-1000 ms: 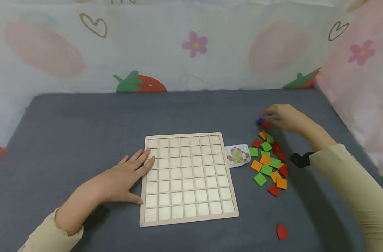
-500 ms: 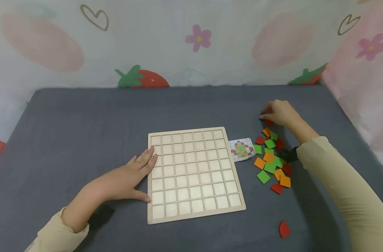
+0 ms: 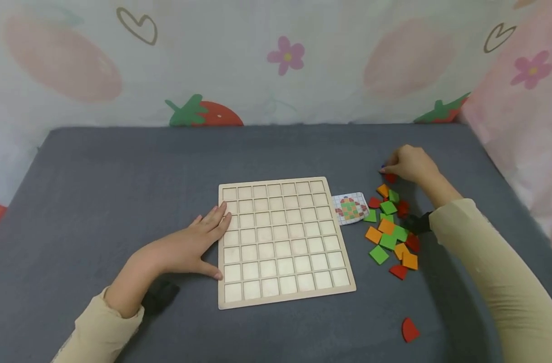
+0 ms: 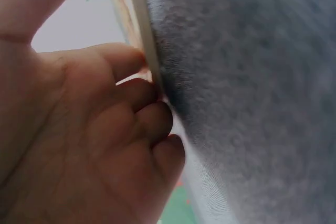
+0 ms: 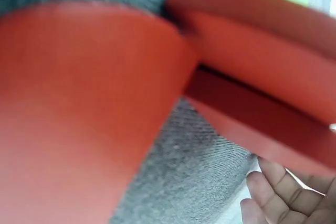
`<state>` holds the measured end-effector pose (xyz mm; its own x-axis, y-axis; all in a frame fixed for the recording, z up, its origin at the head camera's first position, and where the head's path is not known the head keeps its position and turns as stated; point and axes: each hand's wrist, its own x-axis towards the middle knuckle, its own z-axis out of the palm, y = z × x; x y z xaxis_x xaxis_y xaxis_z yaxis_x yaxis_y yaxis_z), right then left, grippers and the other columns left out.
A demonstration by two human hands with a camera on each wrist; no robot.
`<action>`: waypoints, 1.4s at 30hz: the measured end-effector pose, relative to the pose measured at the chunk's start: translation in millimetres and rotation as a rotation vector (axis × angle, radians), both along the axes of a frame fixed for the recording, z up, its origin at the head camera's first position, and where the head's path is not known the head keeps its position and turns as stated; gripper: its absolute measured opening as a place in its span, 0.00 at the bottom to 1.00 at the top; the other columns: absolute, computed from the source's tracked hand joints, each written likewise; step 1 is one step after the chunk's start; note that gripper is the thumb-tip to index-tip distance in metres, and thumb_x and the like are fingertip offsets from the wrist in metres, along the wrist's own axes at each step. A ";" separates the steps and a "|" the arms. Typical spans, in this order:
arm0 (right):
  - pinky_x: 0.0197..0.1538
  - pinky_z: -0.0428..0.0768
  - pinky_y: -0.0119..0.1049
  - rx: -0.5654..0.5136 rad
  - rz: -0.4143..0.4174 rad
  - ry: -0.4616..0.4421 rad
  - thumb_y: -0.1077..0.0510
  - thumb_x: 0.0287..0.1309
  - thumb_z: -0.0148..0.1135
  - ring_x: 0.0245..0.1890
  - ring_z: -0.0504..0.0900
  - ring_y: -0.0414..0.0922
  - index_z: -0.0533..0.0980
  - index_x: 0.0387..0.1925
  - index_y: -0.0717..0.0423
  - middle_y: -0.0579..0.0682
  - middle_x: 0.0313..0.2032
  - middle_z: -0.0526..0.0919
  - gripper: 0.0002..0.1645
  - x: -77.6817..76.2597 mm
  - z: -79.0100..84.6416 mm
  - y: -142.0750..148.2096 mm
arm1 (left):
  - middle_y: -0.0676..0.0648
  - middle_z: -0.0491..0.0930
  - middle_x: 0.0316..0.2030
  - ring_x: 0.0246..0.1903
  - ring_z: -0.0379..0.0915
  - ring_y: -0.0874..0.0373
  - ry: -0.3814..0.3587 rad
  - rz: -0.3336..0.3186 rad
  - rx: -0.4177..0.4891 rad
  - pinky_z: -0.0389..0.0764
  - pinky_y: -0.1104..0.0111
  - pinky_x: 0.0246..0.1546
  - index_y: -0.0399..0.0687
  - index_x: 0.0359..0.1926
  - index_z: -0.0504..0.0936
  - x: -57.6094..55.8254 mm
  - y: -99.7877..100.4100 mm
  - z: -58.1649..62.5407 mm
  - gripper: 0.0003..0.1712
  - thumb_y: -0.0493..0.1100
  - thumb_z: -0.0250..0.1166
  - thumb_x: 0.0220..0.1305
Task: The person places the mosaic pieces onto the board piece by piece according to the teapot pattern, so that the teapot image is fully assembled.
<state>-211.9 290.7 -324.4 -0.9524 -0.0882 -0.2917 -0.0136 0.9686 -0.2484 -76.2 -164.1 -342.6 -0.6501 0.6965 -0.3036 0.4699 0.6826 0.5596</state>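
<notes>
A pale wooden grid board (image 3: pixel 281 243) lies in the middle of the table in the head view. My left hand (image 3: pixel 187 250) rests on its left edge, fingers extended and thumb spread; the left wrist view shows the fingertips at the board's rim (image 4: pixel 143 24). At the far right, my right hand (image 3: pixel 412 164) pinches a small blue piece (image 3: pixel 383 166), mostly covered by the fingers. Just below that hand lies a red quarter-round tile (image 3: pixel 391 178). Large red tiles (image 5: pixel 89 103) fill the right wrist view, with the right hand's fingers at its lower right corner.
A printed pattern card (image 3: pixel 350 207) touches the board's right side. Green tiles (image 3: pixel 379 254), orange tiles (image 3: pixel 373 235) and red tiles (image 3: pixel 412 242) lie scattered to its right. One red tile (image 3: pixel 409 330) sits apart near the front. A patterned cloth (image 3: pixel 326 91) hangs behind the table (image 3: pixel 121 171).
My right hand has closed its fingers on the blue piece, which lay beside the red tile earlier. The board and card have shifted slightly away from me with my left hand.
</notes>
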 end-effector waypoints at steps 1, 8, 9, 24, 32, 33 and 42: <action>0.34 0.74 0.47 -0.006 0.007 0.002 0.53 0.60 0.61 0.32 0.75 0.54 0.78 0.41 0.71 0.64 0.37 0.81 0.21 0.3 -0.6 0.1 | 0.35 0.26 0.72 0.71 0.24 0.42 -0.014 0.006 0.006 0.40 0.45 0.66 0.32 0.72 0.40 0.7 -0.3 -0.5 0.61 0.57 0.69 0.54; 0.40 0.76 0.52 -0.067 0.087 0.058 0.60 0.60 0.61 0.37 0.77 0.59 0.75 0.41 0.72 0.68 0.40 0.79 0.16 3.8 -5.7 0.2 | 0.37 0.27 0.72 0.71 0.24 0.44 0.026 0.055 0.019 0.38 0.47 0.67 0.32 0.72 0.38 5.6 5.0 -6.5 0.48 0.50 0.57 0.68; 0.40 0.76 0.52 -0.077 0.105 0.070 0.62 0.60 0.61 0.37 0.77 0.59 0.75 0.41 0.72 0.67 0.39 0.79 0.14 4.8 -5.9 -0.5 | 0.37 0.28 0.72 0.71 0.25 0.44 0.053 0.063 0.013 0.39 0.47 0.67 0.32 0.72 0.39 5.8 7.2 -7.4 0.46 0.50 0.55 0.69; 0.36 0.76 0.35 -0.296 0.082 0.198 0.61 0.60 0.62 0.36 0.81 0.53 0.79 0.39 0.63 0.59 0.37 0.83 0.09 17.2 32.4 -8.7 | 0.36 0.30 0.72 0.71 0.26 0.43 0.169 0.074 -0.042 0.42 0.47 0.67 0.31 0.72 0.38 6.7 25.6 -2.9 0.40 0.46 0.49 0.73; 0.38 0.75 0.27 -0.529 0.052 0.208 0.59 0.59 0.63 0.31 0.79 0.33 0.79 0.41 0.64 0.52 0.35 0.83 0.11 30.1 47.4 -36.9 | 0.36 0.31 0.72 0.71 0.26 0.44 0.185 0.070 -0.061 0.42 0.48 0.67 0.31 0.72 0.38 7.9 30.0 -1.4 0.40 0.47 0.49 0.73; 0.38 0.75 0.27 -0.558 0.051 0.207 0.60 0.59 0.64 0.31 0.79 0.34 0.79 0.40 0.64 0.51 0.34 0.82 0.11 31.8 47.6 -42.4 | 0.36 0.31 0.72 0.71 0.27 0.44 0.185 0.071 -0.062 0.43 0.48 0.67 0.31 0.72 0.38 8.1 30.0 -1.2 0.40 0.47 0.49 0.73; 0.45 0.76 0.38 -0.767 0.070 0.122 0.62 0.58 0.64 0.39 0.81 0.49 0.80 0.38 0.62 0.52 0.36 0.82 0.08 41.3 37.0 -94.0 | 0.37 0.31 0.73 0.71 0.26 0.44 0.169 0.078 -0.060 0.42 0.48 0.67 0.32 0.72 0.38 10.3 30.8 0.5 0.41 0.46 0.49 0.72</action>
